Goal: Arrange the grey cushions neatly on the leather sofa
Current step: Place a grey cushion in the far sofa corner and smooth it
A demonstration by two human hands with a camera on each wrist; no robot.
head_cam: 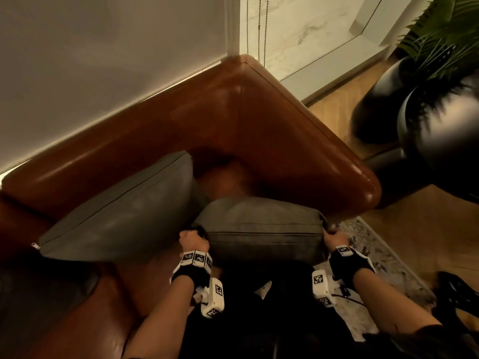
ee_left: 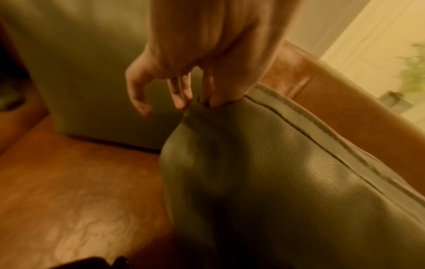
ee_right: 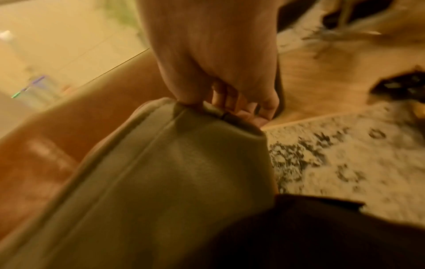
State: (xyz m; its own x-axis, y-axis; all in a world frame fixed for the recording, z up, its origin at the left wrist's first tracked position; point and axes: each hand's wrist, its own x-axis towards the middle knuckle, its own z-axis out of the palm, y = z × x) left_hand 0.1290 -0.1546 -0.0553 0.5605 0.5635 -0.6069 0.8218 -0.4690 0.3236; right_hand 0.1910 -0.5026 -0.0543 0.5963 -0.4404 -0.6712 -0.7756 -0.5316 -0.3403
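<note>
I hold a grey cushion [head_cam: 261,226] by its two upper corners in front of the corner of the brown leather sofa [head_cam: 233,120]. My left hand [head_cam: 193,238] pinches its left corner, seen close in the left wrist view on the cushion [ee_left: 264,163] under the hand [ee_left: 197,87]. My right hand [head_cam: 334,235] grips the right corner; the right wrist view shows that hand [ee_right: 225,98] curled on the cushion [ee_right: 174,172]. A second grey cushion [head_cam: 124,211] leans against the sofa's backrest to the left, also seen as the cushion [ee_left: 87,69].
A wall [head_cam: 103,47] runs behind the sofa. Black rounded planters [head_cam: 425,120] with a green plant stand on the wooden floor at right. A patterned rug [head_cam: 378,255] lies beside the sofa's armrest [head_cam: 324,141]. The seat [ee_left: 76,178] shows bare leather left of the held cushion.
</note>
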